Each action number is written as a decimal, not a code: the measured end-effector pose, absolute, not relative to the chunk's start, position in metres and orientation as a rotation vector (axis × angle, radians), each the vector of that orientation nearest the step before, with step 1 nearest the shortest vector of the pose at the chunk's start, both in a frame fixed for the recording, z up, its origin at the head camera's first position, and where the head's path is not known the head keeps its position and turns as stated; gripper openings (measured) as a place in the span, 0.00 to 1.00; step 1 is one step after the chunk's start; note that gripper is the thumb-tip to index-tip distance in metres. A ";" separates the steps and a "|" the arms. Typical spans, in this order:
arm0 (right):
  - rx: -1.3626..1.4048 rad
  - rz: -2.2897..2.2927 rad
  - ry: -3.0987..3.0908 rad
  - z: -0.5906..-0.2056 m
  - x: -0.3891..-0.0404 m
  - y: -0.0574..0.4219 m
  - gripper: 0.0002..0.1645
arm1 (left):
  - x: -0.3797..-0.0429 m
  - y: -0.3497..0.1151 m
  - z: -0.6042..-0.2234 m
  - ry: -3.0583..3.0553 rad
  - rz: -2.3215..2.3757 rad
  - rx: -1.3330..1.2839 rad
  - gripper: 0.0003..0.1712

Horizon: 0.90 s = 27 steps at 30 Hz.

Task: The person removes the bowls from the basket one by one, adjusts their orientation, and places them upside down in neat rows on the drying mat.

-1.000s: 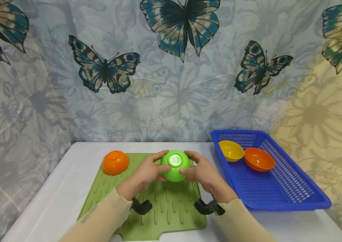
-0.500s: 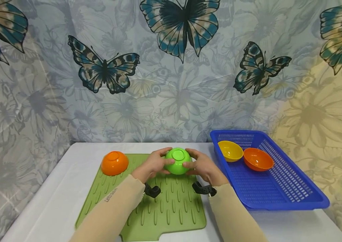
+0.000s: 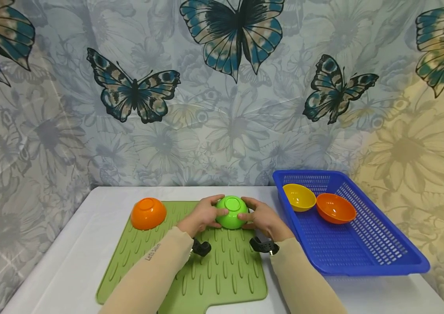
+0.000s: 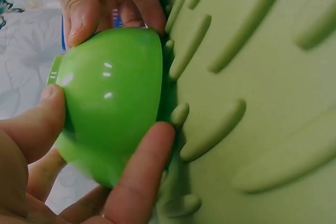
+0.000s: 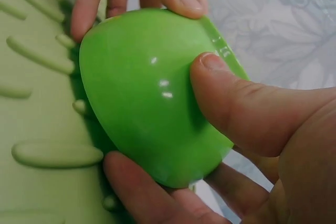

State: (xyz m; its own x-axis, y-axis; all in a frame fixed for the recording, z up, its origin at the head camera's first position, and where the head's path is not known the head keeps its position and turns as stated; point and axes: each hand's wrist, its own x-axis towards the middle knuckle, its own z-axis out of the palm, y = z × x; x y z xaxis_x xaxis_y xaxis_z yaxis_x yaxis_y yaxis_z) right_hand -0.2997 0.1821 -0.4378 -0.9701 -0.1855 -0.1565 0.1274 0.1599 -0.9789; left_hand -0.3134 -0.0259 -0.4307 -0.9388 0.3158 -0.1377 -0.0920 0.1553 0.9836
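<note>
Head view: a green bowl [image 3: 231,213] sits a little below and right of the frame's centre, upside down with its ring foot uppermost, over the far part of a green mat [image 3: 215,274]. The left hand [image 3: 205,212] grips it from the left and the right hand [image 3: 263,216] from the right, thumbs on the near wall, fingers curled round the sides. In both wrist views its rim lies against or just above the mat's raised ridges; which of the two cannot be told. An orange bowl [image 3: 148,214], also inverted, rests on the mat's upper left corner, well apart from the hands. At the right of the frame, a blue basket [image 3: 343,257] holds a yellow bowl [image 3: 299,198] and, just beside it, a red-orange bowl [image 3: 335,209], both with their mouths upward. Mat and basket lie on a white tabletop [image 3: 64,257]. A butterfly-patterned cloth [image 3: 206,144] fills the upper frame.
</note>
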 end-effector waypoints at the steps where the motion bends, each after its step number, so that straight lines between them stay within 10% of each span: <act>1: -0.053 -1.895 2.197 -0.439 -0.300 0.182 0.45 | -0.313 -0.026 -0.429 2.155 1.818 0.230 0.37; 27: 0.163 -1.810 2.472 -0.430 -0.288 0.177 0.40 | -0.312 -0.014 -0.423 2.740 1.228 0.420 0.40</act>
